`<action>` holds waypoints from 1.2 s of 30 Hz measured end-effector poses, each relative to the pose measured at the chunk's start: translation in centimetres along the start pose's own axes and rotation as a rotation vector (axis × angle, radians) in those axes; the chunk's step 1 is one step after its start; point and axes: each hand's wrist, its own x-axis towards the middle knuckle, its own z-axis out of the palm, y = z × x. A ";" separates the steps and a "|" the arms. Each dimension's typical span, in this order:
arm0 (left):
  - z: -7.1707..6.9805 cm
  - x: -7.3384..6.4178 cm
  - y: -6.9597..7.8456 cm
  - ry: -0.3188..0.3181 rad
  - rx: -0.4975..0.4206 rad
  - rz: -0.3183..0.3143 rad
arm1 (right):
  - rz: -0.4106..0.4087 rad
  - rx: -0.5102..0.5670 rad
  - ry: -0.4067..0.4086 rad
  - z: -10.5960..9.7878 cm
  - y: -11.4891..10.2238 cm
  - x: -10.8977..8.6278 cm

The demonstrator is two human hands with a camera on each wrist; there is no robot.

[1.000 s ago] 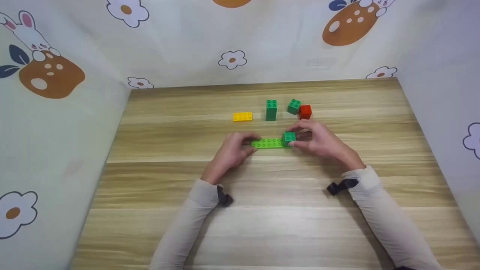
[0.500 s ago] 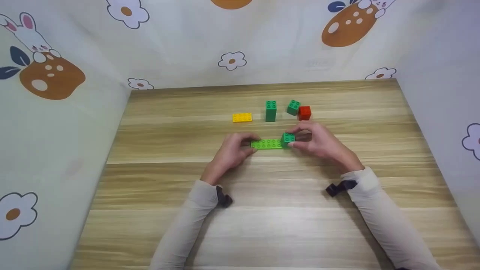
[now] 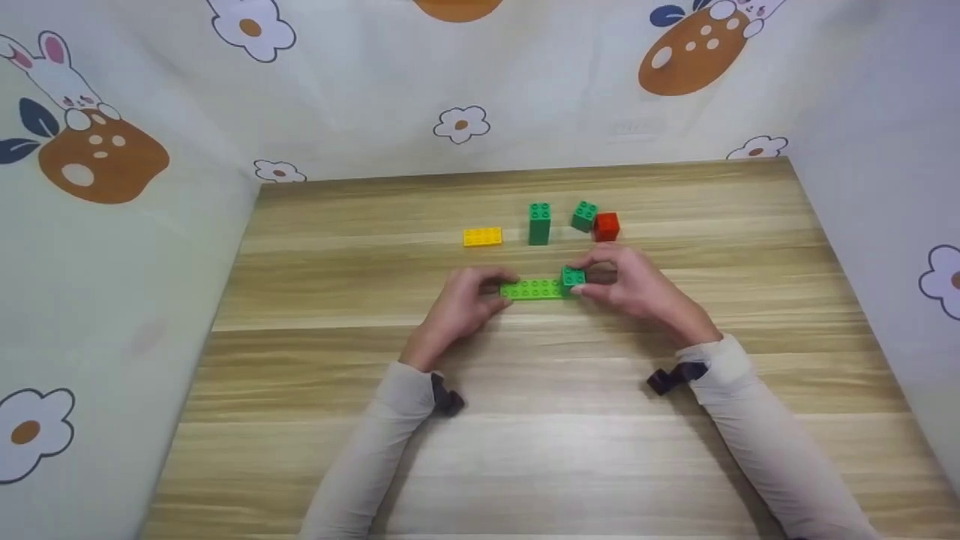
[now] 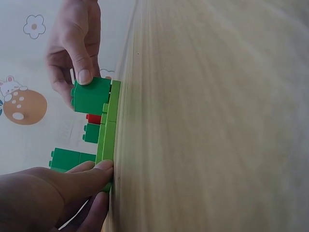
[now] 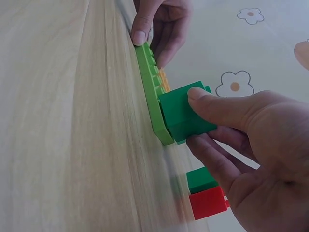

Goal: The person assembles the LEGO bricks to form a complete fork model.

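Note:
A long light green building plate (image 3: 531, 289) lies on the wooden table, and a seam shows across its side in the left wrist view. My left hand (image 3: 465, 300) grips its left end between thumb and fingers. At its right end sits a dark green building brick (image 3: 573, 280), pinched by my right hand (image 3: 637, 281) with the thumb on the near side. In the right wrist view that brick (image 5: 186, 111) leans slightly on the plate (image 5: 152, 96), with a thin gap at its lower edge.
Behind the plate are a flat yellow brick (image 3: 482, 237), a tall green stack (image 3: 539, 225), a small green brick (image 3: 584, 216) and a red brick (image 3: 607, 226) beside it. Patterned white cloth walls (image 3: 360, 97) border the table (image 3: 525, 450) at the back and sides.

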 end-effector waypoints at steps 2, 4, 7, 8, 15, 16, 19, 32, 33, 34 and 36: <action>0.0 0.0 -0.1 0.000 0.003 0.002 | -0.004 0.001 0.005 0.1 0.1 0.0; 0.1 0.0 -0.1 0.002 0.005 0.004 | -0.009 0.003 0.011 0.1 0.1 0.0; 0.1 0.0 -0.3 0.004 0.004 0.005 | -0.010 0.005 0.014 0.2 0.2 0.0; 0.1 0.0 -0.3 0.003 -0.001 0.004 | -0.006 0.009 0.012 0.2 0.2 0.0; 0.3 -0.2 -0.3 -0.003 -0.021 -0.011 | 0.002 0.046 0.000 0.3 0.3 -0.1; 0.3 -0.2 -0.3 -0.002 -0.020 -0.012 | 0.004 0.048 0.000 0.3 0.4 -0.1; 0.3 -0.1 -0.3 -0.004 -0.013 -0.014 | 0.021 0.064 -0.004 0.3 0.2 -0.2; 0.0 -0.1 -0.1 -0.024 -0.030 -0.032 | 0.018 0.020 -0.020 0.1 -0.2 -0.2; 0.0 -0.1 -0.1 -0.024 -0.031 -0.035 | 0.013 0.014 -0.019 0.1 -0.1 -0.2; 0.0 -0.1 -0.1 -0.023 -0.029 -0.036 | 0.008 0.011 -0.018 0.1 -0.1 -0.2; 0.0 0.0 -0.2 -0.021 -0.027 -0.037 | -0.001 0.009 -0.013 0.1 0.0 -0.2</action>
